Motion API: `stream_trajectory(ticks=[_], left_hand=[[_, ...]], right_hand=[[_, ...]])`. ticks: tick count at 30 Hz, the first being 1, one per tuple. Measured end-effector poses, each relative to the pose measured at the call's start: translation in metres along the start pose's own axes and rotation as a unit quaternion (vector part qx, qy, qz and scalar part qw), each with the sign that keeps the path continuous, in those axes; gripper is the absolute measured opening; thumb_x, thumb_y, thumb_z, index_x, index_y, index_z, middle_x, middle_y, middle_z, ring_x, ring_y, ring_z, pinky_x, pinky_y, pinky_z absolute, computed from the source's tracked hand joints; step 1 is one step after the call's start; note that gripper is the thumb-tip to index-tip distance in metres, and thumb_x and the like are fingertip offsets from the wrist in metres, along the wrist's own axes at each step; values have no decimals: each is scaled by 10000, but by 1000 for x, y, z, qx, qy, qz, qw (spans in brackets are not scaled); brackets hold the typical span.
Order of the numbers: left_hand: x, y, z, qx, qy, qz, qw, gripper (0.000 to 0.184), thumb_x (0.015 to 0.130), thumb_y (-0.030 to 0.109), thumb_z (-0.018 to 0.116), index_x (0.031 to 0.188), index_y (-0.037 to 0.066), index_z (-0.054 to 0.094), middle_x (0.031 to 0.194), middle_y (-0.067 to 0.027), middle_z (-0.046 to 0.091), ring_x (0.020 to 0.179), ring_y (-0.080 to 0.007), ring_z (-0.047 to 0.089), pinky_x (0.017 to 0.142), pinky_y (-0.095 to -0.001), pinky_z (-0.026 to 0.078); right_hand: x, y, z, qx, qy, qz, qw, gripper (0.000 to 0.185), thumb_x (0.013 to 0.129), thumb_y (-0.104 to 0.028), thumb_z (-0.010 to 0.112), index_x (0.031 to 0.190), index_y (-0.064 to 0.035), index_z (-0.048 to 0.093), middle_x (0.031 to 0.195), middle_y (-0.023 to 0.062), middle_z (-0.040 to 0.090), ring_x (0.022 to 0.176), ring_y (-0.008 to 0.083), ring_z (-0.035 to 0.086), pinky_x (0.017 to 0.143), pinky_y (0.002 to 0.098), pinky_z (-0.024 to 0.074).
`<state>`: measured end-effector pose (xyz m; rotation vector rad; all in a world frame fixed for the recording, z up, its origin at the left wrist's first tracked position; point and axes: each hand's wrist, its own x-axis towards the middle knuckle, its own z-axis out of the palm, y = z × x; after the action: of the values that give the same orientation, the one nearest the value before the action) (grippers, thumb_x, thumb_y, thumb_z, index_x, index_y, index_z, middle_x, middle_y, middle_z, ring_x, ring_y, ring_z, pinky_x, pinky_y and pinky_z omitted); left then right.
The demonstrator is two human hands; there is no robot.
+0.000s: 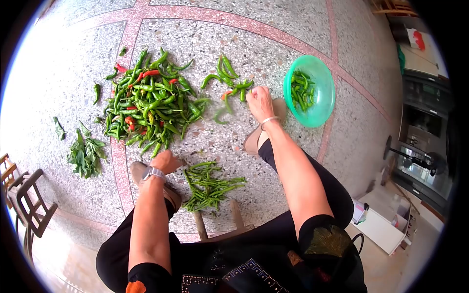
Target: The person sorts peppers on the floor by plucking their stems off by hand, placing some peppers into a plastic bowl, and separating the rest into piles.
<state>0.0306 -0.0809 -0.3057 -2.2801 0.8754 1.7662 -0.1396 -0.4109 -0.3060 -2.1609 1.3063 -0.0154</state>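
My right hand (pixel 260 103), a bangle at its wrist, is closed with curled fingers just right of a few loose chili peppers (pixel 239 88). A small greenish bit shows at its fingertips; what they hold is unclear. My left hand (pixel 167 161), with a watch at the wrist, is low over my left shoe, below the large pile of green and red chili peppers (pixel 151 100); its fingers are smeared and partly hidden. Pale, blurred green peppers (pixel 222 117) show between the pile and my right hand. Small green stems (pixel 207 185) form a heap in front of the stool.
A green plastic basin (pixel 325 100) with some green peppers stands right of my right hand. Green leaves (pixel 85 154) lie at the left, near a wooden chair (pixel 31 202). Shoes (pixel 251 141) are beside the hands. A white box (pixel 383 217) and a dark cabinet (pixel 425 122) are at the right.
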Motion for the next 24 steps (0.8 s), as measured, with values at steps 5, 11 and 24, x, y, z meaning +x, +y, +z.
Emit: stream_trajectory(ticks=[5,11,24], left_hand=[[8,45,23,-118,328,187,919,208,768,126,642,935,51,545,952,-200,582,882,-434,597,732,-527,495],[13,65,17,-153,457,180,858,439,765,32,573,1193,34,472,1053,-255,539,906,-470,559,785,-525,470],[29,71,41,-197,429,140,871,457,775,29,591,1197,3,416,1023,-283,542,910,-479,566,761,-538,468]], right_hand=[[1,-36,39,-84,-97,-31,991,817,805,-339,724,1476,-118,315,1515,213,297,1372,431,319,1100,520,359],[-73,-54,62,-130,-94,-47,986,696,757,-129,747,1365,-165,411,1349,154,380,1212,426,437,939,523,476],[-74,-16,78,70,-82,54,993,200,793,-103,666,974,-23,633,1004,193,607,934,375,626,843,461,497]])
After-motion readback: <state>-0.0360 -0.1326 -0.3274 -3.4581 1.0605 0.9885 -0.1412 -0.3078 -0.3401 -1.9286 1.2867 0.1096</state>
